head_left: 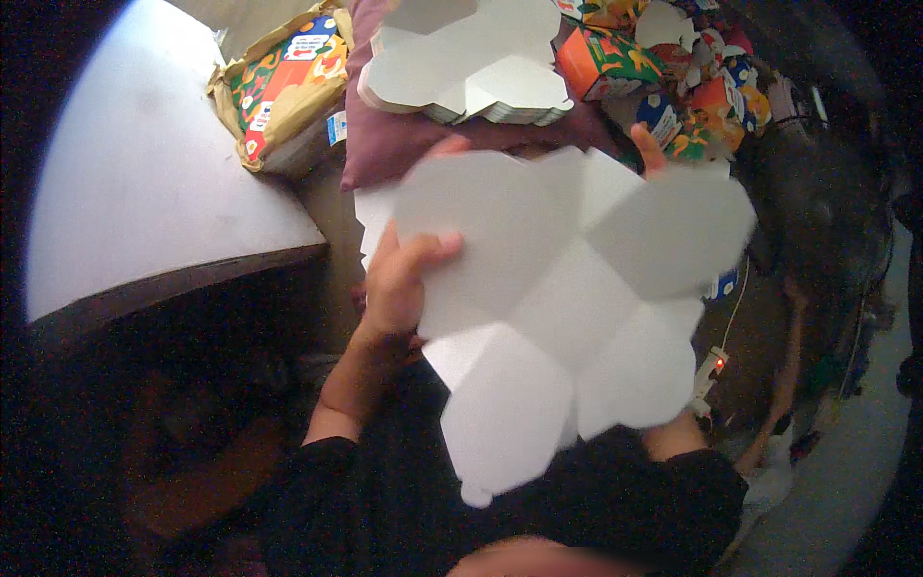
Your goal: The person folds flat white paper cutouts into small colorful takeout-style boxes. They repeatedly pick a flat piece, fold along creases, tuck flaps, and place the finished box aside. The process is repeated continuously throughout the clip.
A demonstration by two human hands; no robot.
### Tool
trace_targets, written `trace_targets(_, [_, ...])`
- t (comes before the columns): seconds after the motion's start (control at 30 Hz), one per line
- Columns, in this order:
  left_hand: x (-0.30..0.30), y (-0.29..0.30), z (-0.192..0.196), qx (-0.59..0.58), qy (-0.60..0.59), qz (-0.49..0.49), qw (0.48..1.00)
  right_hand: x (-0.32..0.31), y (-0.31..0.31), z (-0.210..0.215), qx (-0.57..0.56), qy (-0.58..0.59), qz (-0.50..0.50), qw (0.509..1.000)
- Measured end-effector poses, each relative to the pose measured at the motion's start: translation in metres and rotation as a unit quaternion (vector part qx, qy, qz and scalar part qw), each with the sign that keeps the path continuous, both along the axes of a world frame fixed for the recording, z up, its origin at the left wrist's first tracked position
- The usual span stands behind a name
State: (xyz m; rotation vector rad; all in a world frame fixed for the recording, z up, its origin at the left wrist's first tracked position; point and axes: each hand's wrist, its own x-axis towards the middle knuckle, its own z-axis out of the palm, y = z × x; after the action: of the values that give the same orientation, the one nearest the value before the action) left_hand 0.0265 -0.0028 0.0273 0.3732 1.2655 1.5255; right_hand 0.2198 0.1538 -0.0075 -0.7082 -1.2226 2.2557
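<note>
A flat white cardboard box blank [548,308], with fold lines and rounded flaps, is held up in front of my body, its plain side facing me. My left hand [399,279] grips its left edge, the thumb lying over the white face. From the lower right my right forearm runs behind the blank. Only a finger of my right hand [649,151] shows above the far right edge; the rest is hidden. Beyond the blank, a stack of similar white blanks [461,72] lies on a maroon cushion [375,154]. Blur softens the blank's outline.
At the far left, a torn brown paper package [279,91] with colourful printed card stands beside a white surface [144,183]. Several folded colourful boxes [615,62] are heaped at the far right. A power strip [711,375] with a red light and a cable lies right.
</note>
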Motion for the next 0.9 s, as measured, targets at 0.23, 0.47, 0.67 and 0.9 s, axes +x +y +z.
trace_targets(0.23, [-0.060,0.016,-0.076,0.064,0.225,0.128,0.964,0.015,0.000,-0.074,-0.004,-0.045,0.007,0.999])
trace_targets(0.47, [-0.066,0.009,-0.135,-0.143,0.572,-0.023,0.808,-0.009,-0.032,-0.102,0.327,-0.339,-0.069,0.880])
trace_targets(0.67, [-0.047,0.000,-0.132,-0.124,0.686,0.023,0.716,-0.009,-0.048,-0.097,0.463,-0.356,-0.055,0.810])
trace_targets(0.9, [-0.055,-0.009,-0.126,-0.146,0.624,0.023,0.767,-0.001,-0.063,-0.097,0.523,-0.372,-0.056,0.765])
